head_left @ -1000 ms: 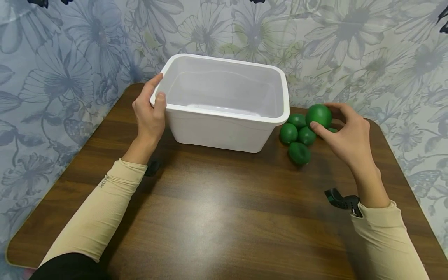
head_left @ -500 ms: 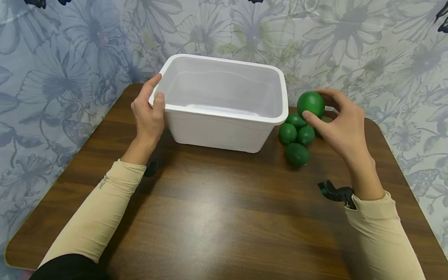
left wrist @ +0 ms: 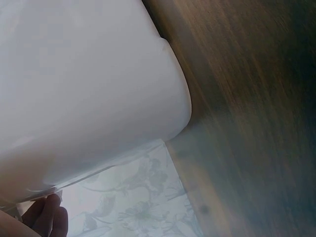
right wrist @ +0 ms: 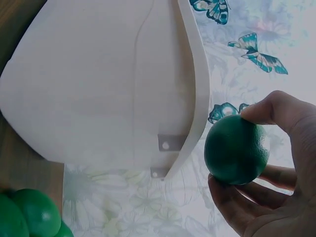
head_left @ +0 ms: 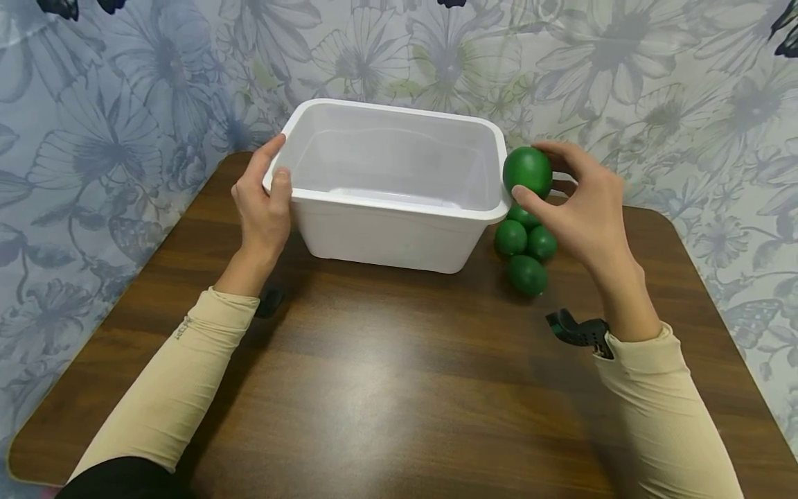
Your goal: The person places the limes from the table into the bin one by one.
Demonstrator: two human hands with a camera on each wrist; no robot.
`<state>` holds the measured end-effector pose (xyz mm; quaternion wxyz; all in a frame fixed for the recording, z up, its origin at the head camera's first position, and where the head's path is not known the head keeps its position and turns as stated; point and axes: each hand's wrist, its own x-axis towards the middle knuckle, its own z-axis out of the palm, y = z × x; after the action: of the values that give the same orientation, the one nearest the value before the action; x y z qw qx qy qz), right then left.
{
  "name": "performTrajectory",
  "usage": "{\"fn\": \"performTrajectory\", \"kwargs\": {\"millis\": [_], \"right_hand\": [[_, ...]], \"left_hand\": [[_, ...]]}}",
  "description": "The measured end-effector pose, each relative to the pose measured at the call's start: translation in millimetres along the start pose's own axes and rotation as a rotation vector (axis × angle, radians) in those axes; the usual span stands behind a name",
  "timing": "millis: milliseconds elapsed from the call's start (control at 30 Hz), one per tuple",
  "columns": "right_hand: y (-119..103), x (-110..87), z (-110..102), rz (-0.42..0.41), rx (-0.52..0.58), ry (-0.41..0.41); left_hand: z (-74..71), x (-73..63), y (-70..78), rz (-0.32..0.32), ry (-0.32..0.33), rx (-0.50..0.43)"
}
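A white plastic tub (head_left: 386, 235) stands on the wooden table, its inside bare as far as the head view shows. At its left end, my left hand (head_left: 258, 194) grips the rim, thumb over the front corner; the left wrist view shows only its fingertips (left wrist: 52, 217) by the tub's edge. My right hand (head_left: 582, 201) pinches a glossy green lime-like fruit (head_left: 527, 172) between thumb and fingers, just beside the tub's right rim. In the right wrist view the held fruit is apart from the tub wall. Below it, several more green fruits (head_left: 527, 275) lie clustered on the table.
The tub's right wall (right wrist: 98, 89) stands close to the fruit cluster (right wrist: 37, 212). Behind the brown table (head_left: 374, 388) rises a wall (head_left: 623, 83) with flower and butterfly patterns. A black strap-mounted device (head_left: 580, 329) sits at the right wrist.
My right hand has carried the green fruit up and left, from above the cluster to beside the tub's rim. The lowest fruit on the table has rolled slightly. My left hand keeps its grip.
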<state>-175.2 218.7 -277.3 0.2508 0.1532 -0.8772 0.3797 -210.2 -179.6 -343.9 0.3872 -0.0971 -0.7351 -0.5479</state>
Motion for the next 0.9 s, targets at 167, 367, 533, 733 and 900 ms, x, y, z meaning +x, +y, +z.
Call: {"fn": "performTrajectory", "kwargs": {"millis": [167, 367, 533, 733, 900], "right_hand": [[-4, 4.3, 8, -0.024, 0.008, -0.031], [-8, 9.8, 23, -0.084, 0.042, -0.055], [-8, 12.2, 31, -0.121, 0.057, -0.054], [-7, 14.3, 45, -0.168, 0.010, -0.068], [0, 10.3, 56, -0.204, -0.048, -0.124]], "left_hand": [[2.1, 0.4, 0.0, -0.006, 0.007, 0.007], [1.8, -0.6, 3.9, 0.023, 0.016, 0.028], [3.7, -0.7, 8.6, 0.052, 0.019, 0.023], [6.1, -0.2, 7.6, 0.020, 0.032, 0.001], [7.4, -1.5, 6.5, -0.004, 0.027, 0.006]]}}
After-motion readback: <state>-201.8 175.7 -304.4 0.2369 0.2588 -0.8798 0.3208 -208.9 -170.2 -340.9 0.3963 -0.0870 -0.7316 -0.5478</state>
